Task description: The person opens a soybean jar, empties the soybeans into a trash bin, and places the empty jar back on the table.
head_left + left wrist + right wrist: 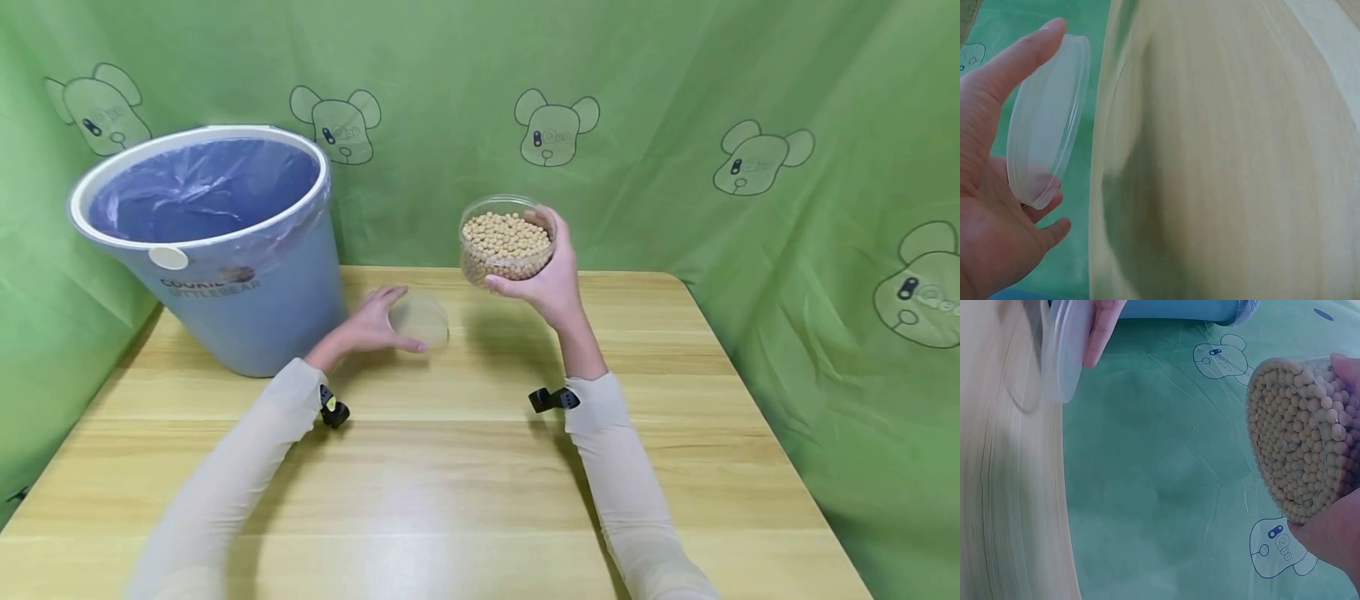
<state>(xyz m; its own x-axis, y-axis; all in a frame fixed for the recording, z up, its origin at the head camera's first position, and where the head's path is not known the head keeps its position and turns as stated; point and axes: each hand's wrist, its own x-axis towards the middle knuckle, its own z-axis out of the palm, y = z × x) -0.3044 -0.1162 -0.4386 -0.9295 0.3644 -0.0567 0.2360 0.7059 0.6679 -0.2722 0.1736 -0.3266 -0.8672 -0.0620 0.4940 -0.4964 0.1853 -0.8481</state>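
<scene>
Blending into tabletop (420,492): translucent lid (422,319)

Bin (262,321) on table (420,500), far left, bag (202,183) lining its inside; curtain (450,50) hangs behind both. Lid (423,319) in left hand (369,323), just right of bin. Tub (501,206), beans (504,235) inside, in right hand (557,279), right of lid.

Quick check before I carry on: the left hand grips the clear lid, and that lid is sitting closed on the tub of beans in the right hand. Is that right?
Not quite: the lid isn't on the tub. The head view shows the two apart, with a gap between them. The left hand does grip the lid, and the right hand holds the tub of beans.
</scene>
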